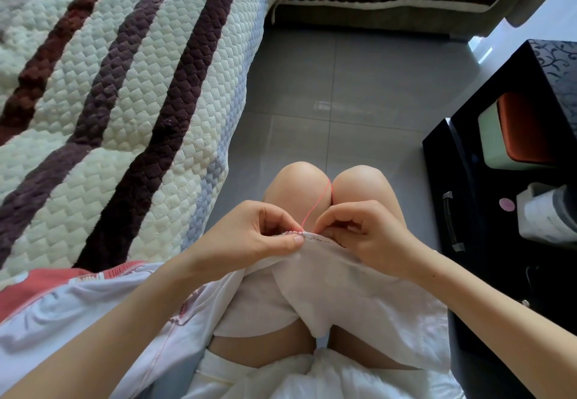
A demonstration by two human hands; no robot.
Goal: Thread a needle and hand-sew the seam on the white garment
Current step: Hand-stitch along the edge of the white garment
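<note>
Pink thread (317, 203), slack between our knees (296, 180), could knot while our left hand (262, 236) pinches the white garment (343, 289) seam and our right hand (367, 233) pinches that edge too.

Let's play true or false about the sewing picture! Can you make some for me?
1. The thread is pink. True.
2. The left hand pinches the white garment. True.
3. The white garment lies on the floor. False: it drapes over the person's legs.
4. The right hand rests on the black cabinet. False: its fingers pinch the garment's seam edge.
5. The sofa cover has dark stripes. True.
</note>
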